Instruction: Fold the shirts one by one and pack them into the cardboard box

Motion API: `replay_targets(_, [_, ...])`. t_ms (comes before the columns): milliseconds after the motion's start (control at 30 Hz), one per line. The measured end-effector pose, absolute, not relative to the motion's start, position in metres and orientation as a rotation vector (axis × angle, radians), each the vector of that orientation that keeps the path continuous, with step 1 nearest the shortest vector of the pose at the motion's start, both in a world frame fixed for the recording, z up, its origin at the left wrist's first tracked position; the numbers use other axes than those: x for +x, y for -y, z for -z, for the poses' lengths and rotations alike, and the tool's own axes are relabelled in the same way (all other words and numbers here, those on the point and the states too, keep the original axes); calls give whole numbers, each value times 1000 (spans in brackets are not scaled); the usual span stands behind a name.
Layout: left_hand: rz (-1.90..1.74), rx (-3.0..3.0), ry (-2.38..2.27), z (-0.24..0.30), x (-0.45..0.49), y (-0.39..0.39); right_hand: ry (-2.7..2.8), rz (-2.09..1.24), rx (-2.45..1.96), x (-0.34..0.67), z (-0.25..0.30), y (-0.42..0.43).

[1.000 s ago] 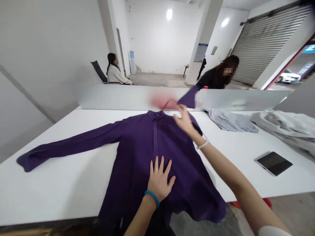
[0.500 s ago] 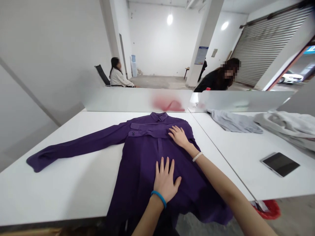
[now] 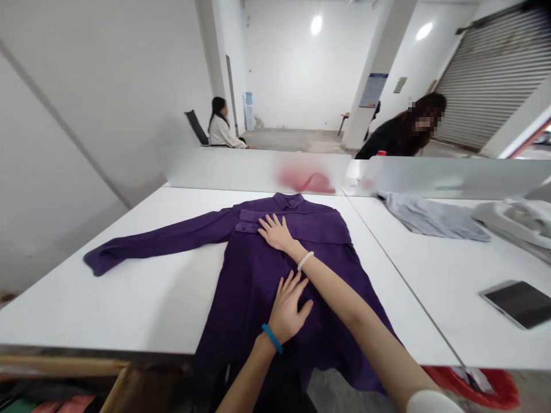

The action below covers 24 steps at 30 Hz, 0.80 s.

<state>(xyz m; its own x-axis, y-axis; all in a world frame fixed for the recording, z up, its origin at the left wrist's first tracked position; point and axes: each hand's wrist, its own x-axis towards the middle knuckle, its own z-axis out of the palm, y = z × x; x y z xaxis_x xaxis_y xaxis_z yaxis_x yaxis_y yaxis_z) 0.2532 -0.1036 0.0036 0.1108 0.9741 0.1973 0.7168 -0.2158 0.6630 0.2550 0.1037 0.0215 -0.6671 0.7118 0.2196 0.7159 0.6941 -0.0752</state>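
A purple button-up shirt [image 3: 249, 275] lies front up on the white table, its collar at the far side and its hem hanging over the near edge. One sleeve stretches out to the left; the other is folded across the chest, its buttoned cuff toward the left. My right hand [image 3: 276, 232], with a white bead bracelet at the wrist, rests flat on the folded sleeve near that cuff. My left hand [image 3: 289, 310], wearing a blue band, lies with fingers spread on the lower front of the shirt, partly beneath my right forearm.
A frosted divider [image 3: 224, 169] runs along the table's back. At right are folded grey cloth [image 3: 430, 215], a whitish garment [image 3: 516, 221] and a dark-screened tablet [image 3: 520, 304]. A red bin [image 3: 503, 396] stands below. Two people are beyond the divider.
My right hand has slid left along the folded sleeve toward its cuff, and the sleeve looks flatter. My left hand stays on the shirt front. The view has shifted slightly.
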Motion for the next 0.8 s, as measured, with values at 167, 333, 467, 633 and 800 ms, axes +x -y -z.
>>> replay_targets(167, [-1589,924,-1554,-25,133,114,2688,-83,-1148,233,10,-100])
replay_targets(333, [-2210,-122,-1691,-49,-19,124,2679,-111,-1113,241,18,-109])
replay_targets(467, [-2138,-308,-1697,-63,-84,119,2679,-125,-1098,241,15,-108])
replay_targets(633, [-1946,-311,-1603,-63,-120,88,2677,-115,-1087,241,15,-109])
replay_targets(800, [-1803,-241,-1582,-60,-127,51,2666,-115,-1076,242,15,-110])
